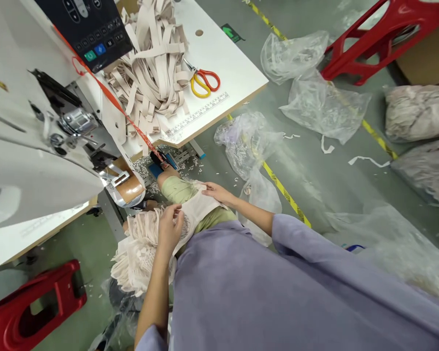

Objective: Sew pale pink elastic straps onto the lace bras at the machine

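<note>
A beige fabric piece (199, 205) with a mesh part lies spread over my lap. My right hand (218, 191) rests on its far edge, fingers stretched out over the cloth. My left hand (170, 226) is above its near side, fingers loosely bent and thumb apart, with no cloth visibly pinched. Beside and partly under my left hand is a thick bunch of similar beige fabric pieces (137, 258), layered and hanging by my left thigh. The sewing machine's work arm (129, 187) stands just beyond my knees, with neither hand touching it.
On the white table (219, 63) lie a heap of beige strips (153, 63) and red-and-yellow scissors (205, 82). A control panel (91, 29) overhangs it. Red stools (380, 39) stand on both sides. Clear plastic bags (249, 141) and wrapped bundles (420, 112) lie on the floor.
</note>
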{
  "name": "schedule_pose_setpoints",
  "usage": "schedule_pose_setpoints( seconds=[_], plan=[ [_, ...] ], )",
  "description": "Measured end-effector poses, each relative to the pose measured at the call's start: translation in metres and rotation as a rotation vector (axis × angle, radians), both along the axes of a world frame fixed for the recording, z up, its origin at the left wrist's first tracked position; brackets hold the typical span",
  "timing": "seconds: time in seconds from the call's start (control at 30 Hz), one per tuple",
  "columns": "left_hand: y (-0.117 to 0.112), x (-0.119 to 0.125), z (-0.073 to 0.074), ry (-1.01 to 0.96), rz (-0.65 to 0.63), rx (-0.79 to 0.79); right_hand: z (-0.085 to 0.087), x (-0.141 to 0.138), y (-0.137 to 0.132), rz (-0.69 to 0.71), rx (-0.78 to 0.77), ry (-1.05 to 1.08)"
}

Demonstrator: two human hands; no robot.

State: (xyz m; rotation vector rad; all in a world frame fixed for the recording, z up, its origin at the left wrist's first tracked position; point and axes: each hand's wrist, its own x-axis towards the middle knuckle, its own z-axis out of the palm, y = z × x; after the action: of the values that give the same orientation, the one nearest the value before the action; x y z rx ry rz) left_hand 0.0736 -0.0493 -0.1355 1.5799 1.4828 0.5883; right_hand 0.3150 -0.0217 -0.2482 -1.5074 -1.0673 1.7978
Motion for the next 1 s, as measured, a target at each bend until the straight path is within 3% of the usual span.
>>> schedule_pose_setpoints(
  seconds=[0.1, 0.17, 0.33, 0.5, 0.6, 0.7, 0.83, 0.93, 1.0],
  plan=[
    [0.022, 0.019, -0.019, -0.062, 0.002, -0.038, 0.024, -0.012, -0.005, -0.082, 0.008, 0.163],
    [0.031, 0.026, -0.024, -0.114, 0.022, -0.060, 0.040, -0.018, -0.007, -0.105, 0.010, 0.250],
    [0.035, 0.035, -0.018, -0.311, 0.068, -0.111, 0.070, -0.025, -0.008, -0.128, 0.010, 0.396],
    [0.029, 0.035, -0.012, -0.414, 0.150, -0.096, 0.082, -0.032, -0.007, -0.089, -0.103, 0.526],
    [0.025, 0.032, -0.011, -0.384, 0.191, -0.047, 0.083, -0.036, -0.006, 0.007, -0.091, 0.488],
    [0.022, 0.028, -0.005, -0.296, 0.196, 0.021, 0.084, -0.037, -0.004, 0.010, 0.094, 0.321],
    [0.017, 0.026, 0.006, -0.159, 0.089, 0.121, 0.093, -0.034, 0.002, 0.023, 0.308, 0.071],
    [0.014, 0.026, 0.008, -0.124, 0.045, 0.153, 0.101, -0.034, 0.005, 0.125, 0.297, 0.024],
    [0.010, 0.027, 0.005, -0.169, 0.085, 0.146, 0.103, -0.037, 0.005, 0.115, 0.257, 0.032]
  ],
)
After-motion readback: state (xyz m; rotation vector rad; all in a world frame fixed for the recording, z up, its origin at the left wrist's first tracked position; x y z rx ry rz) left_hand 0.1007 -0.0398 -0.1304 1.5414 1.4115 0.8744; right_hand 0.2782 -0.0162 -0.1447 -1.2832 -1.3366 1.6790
